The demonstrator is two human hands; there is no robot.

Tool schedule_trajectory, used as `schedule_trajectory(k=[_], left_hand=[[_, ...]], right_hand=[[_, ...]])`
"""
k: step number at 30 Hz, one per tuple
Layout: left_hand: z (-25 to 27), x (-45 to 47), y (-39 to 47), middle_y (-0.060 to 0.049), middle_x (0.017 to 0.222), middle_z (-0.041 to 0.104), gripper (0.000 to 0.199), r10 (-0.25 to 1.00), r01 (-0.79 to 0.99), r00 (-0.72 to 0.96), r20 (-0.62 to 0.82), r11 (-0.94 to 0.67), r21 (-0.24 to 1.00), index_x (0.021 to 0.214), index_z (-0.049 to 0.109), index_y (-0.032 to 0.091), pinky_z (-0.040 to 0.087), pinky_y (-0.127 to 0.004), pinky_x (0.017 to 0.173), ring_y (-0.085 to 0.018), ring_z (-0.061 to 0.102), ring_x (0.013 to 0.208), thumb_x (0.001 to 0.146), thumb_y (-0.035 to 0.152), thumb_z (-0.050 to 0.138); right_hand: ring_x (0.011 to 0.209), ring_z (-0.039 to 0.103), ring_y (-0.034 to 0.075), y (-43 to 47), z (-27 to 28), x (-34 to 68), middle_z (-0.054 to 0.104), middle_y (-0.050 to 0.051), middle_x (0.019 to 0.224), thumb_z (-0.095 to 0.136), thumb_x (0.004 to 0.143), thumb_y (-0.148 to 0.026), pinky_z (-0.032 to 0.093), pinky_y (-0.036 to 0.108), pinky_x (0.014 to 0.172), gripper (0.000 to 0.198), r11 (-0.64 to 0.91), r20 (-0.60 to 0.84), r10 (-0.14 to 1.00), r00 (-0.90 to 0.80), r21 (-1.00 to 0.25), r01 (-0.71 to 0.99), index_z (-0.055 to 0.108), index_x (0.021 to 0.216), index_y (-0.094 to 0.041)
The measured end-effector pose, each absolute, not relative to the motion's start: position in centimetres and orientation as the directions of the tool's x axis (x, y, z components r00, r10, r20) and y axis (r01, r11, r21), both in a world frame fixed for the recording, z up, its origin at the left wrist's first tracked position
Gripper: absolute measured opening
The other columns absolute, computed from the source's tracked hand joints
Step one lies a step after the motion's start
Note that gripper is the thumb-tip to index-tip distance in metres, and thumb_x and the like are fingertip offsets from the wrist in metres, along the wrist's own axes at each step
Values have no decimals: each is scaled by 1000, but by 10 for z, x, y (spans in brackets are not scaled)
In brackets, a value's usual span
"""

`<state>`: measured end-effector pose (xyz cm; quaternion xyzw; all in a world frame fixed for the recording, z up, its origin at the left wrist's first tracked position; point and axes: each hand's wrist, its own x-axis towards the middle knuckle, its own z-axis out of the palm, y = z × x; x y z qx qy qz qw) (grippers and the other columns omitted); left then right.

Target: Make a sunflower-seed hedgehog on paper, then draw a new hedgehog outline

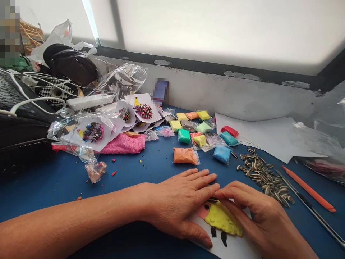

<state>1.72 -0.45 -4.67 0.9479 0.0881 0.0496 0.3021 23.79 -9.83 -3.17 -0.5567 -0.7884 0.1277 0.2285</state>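
Note:
My left hand [180,203] lies flat with fingers stretched out, over the left part of a white sheet of paper [237,248]. On the paper is a hedgehog-like figure of yellow modelling clay [225,220] with a pinkish face, a dark eye and black legs; my hands partly hide it. Thumb and fingers of my right hand [260,212] pinch at the figure's upper edge, beside a striped sunflower seed [212,200]. The seed's far end is hidden by the fingertips. Right of my hands lies a loose pile of sunflower seeds [262,176].
Wrapped clay packs, among them an orange pack [184,155] and a blue pack [221,154], lie beyond my hands. An orange tool [309,189] and a thin metal rod [309,207] lie right. At left are a pink cloth [124,144], bagged seed figures and a black bag [24,140].

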Motion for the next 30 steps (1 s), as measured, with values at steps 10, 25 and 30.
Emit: schedule_trajectory(k=[10, 25, 30], left_hand=[[-45, 17, -5, -18, 169, 11, 98, 187, 141, 982, 20, -805, 577, 162, 26, 12, 9, -47, 129, -33, 8, 158, 90, 61, 70], [-45, 16, -5, -16, 169, 9, 97, 187, 136, 982, 29, -802, 582, 163, 23, 10, 7, -45, 129, -32, 7, 158, 93, 62, 65], [-44, 15, -5, -15, 169, 8, 100, 190, 148, 982, 11, -797, 585, 164, 19, 7, 6, -43, 130, -31, 6, 158, 94, 63, 62]], right_hand=[[72, 69, 11, -99, -35, 241, 69, 0, 83, 54, 100, -28, 55, 19, 62, 24, 393, 219, 918, -331, -382, 836, 76, 106, -31], [82, 75, 16, -93, -23, 254, 75, 3, 98, 50, 100, -32, 60, 25, 68, 25, 367, 406, 874, -266, -193, 910, 75, 99, -28], [76, 74, 24, -75, -29, 298, 76, 8, 96, 45, 100, -49, 58, 37, 59, 41, 132, 409, 907, -99, -52, 990, 79, 95, -26]])
